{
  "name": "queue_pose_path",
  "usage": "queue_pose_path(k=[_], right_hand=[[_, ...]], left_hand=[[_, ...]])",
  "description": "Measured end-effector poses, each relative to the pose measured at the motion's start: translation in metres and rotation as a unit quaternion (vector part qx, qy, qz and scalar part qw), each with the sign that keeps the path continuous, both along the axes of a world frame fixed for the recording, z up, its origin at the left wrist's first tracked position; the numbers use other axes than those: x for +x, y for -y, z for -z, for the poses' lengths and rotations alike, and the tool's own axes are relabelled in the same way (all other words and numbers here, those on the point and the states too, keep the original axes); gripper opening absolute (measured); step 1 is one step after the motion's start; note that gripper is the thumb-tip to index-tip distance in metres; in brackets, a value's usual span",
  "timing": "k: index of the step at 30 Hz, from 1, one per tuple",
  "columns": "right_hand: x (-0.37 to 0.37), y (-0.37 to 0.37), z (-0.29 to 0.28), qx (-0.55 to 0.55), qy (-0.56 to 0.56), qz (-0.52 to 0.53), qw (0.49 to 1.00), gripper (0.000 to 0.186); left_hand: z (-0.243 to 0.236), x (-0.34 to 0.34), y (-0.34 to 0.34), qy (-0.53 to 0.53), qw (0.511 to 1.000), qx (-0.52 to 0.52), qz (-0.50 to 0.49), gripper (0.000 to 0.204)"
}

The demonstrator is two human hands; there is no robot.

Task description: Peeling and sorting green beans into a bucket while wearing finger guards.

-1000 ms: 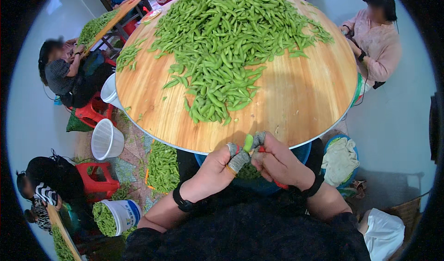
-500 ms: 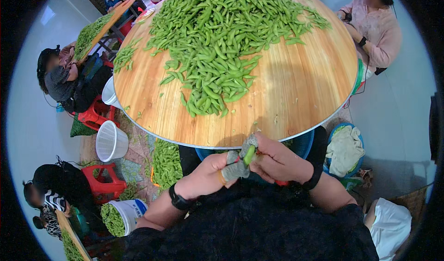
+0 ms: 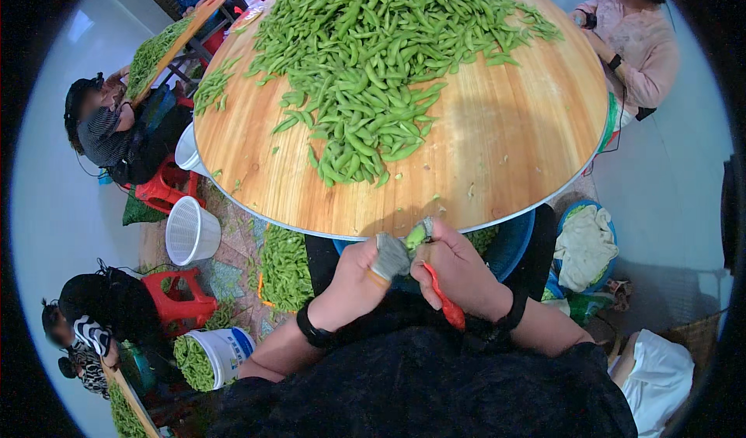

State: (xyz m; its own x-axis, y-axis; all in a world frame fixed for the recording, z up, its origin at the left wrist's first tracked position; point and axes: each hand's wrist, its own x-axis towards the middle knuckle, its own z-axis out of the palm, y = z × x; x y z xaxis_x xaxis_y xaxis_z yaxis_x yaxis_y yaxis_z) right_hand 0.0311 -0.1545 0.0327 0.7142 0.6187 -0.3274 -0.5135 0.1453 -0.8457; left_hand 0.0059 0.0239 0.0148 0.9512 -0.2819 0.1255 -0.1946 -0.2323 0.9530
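Note:
My left hand (image 3: 353, 276) and my right hand (image 3: 465, 271) meet just off the near edge of the round wooden table (image 3: 497, 158). A green edamame pod (image 3: 416, 238) is pinched between their fingertips. Grey fabric covers some fingertips on both hands. A red handle (image 3: 444, 297) lies under my right palm and fingers; the working end of this tool is hidden, so its kind cannot be told. A large heap of edamame pods (image 3: 373, 73) covers the far and middle part of the table.
Below the table edge is a blue tub (image 3: 517, 248), with a cloth-topped blue basket (image 3: 584, 248) at right. On the left stand a white basket (image 3: 192, 232), a red stool (image 3: 183, 298) and a bucket of pods (image 3: 225, 352). A person (image 3: 641, 57) sits across at right; others work at left.
My hands have shifted slightly and turned around the pod. The red handle now shows plainly below my right hand, where only a bit showed before. The whole view has tilted a little.

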Motion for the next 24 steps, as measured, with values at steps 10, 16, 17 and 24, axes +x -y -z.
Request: queue_pose_path(k=[10, 16, 17, 24], right_hand=[[-0.011, 0.018, 0.018, -0.273, 0.416, 0.042, 0.866, 0.024], [0.008, 0.020, 0.016, -0.204, 0.464, -0.087, 0.858, 0.025], [0.008, 0.018, 0.016, -0.215, 0.472, -0.082, 0.851, 0.024], [-0.002, 0.016, 0.026, -0.425, 0.552, -0.126, 0.706, 0.016]], left_hand=[[0.012, -0.011, 0.000, -0.070, 0.997, 0.001, 0.030, 0.013], [0.012, -0.010, -0.010, -0.184, 0.969, -0.100, 0.132, 0.012], [0.012, -0.009, -0.010, -0.185, 0.970, -0.096, 0.129, 0.012], [0.014, -0.012, -0.030, -0.173, 0.981, -0.015, 0.085, 0.013]])
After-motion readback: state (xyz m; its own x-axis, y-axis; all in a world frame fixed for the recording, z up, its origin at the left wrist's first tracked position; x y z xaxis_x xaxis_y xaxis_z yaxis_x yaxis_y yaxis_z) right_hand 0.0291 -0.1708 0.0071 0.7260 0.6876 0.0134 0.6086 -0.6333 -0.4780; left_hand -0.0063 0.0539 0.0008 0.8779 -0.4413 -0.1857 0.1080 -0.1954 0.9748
